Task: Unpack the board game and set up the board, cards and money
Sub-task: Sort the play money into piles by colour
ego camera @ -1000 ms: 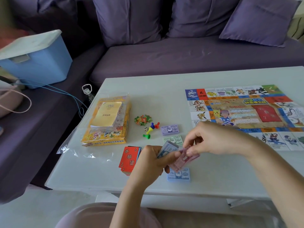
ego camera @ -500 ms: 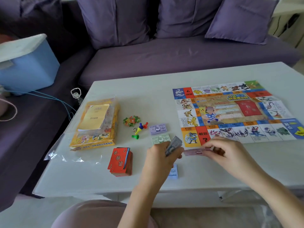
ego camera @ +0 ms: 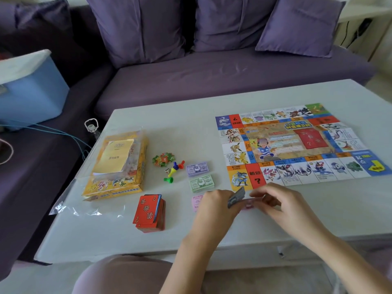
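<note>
The pale table (ego camera: 169,124) carries the unfolded colourful paper game board (ego camera: 297,145) at right and the yellow game box in its clear bag (ego camera: 118,166) at left. Between them lie a red card stack (ego camera: 148,211), plastic pawns (ego camera: 175,169), and purple (ego camera: 197,168) and green banknote stacks (ego camera: 201,183). The left hand (ego camera: 214,206) curls its fingers round a grey bundle of notes (ego camera: 236,198). The right hand (ego camera: 282,206) pinches a pink note (ego camera: 248,204) beside it. A pink banknote stack (ego camera: 196,202), unseen half a second ago, now shows, half covered by the left hand.

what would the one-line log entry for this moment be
phase: sorting money | left hand: grips bill bundle | right hand: pinches pink bill | board: unfolded flat | card deck: stacked
</note>
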The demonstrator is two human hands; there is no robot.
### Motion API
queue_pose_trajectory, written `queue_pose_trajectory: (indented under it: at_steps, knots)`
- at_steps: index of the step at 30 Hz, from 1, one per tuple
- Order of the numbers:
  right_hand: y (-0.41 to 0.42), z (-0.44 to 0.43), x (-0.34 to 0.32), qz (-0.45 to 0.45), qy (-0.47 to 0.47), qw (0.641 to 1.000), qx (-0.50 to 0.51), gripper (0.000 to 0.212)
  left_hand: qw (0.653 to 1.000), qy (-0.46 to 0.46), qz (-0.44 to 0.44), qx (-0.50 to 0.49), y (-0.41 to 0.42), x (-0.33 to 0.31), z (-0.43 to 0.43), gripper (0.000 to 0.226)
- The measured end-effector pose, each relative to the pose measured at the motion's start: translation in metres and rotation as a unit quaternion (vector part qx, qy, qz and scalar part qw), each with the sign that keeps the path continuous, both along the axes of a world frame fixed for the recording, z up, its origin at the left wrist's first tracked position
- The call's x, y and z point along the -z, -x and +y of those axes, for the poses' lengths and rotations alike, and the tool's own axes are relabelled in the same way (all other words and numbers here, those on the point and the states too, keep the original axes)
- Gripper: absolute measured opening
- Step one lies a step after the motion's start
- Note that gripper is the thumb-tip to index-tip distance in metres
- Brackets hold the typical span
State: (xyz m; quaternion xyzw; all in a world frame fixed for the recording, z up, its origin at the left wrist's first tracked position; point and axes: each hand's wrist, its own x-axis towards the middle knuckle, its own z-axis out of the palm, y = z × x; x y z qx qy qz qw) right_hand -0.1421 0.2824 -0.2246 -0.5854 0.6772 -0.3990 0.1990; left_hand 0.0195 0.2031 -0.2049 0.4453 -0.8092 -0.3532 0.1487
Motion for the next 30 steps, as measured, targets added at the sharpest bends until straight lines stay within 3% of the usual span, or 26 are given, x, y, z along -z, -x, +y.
queue_pose_trajectory:
  at_steps: [3, 10, 15, 19, 24, 30]
  knots:
    - [-0.002, 0.003, 0.002, -0.027, 0.015, 0.999, 0.025, 0.033, 1.000, 0.000, -0.010, -0.003, 0.000, -0.001, 0.000, 0.031]
    - [-0.015, -0.017, -0.013, -0.219, -0.002, 0.976, 0.004, 0.012, 0.995, -0.039, 0.069, -0.055, -0.025, -0.017, -0.010, 0.028]
    - [-0.033, -0.049, -0.022, -0.251, -0.083, 0.964, -0.006, 0.017, 0.985, -0.018, 0.069, -0.155, -0.067, -0.019, -0.026, 0.020]
    - [-0.046, -0.064, -0.019, -0.223, -0.136, 0.965, -0.009, 0.018, 0.964, -0.058, 0.066, -0.249, -0.083, -0.007, -0.033, 0.026]
    - [-0.055, -0.071, -0.017, -0.176, -0.167, 0.970, -0.016, 0.017, 0.972, -0.086, 0.027, -0.219, -0.081, -0.008, -0.027, 0.025]
    - [-0.056, -0.064, -0.023, 0.039, -0.138, 0.989, -0.025, 0.022, 0.974, -0.097, 0.017, -0.202, -0.076, -0.016, -0.024, 0.032]
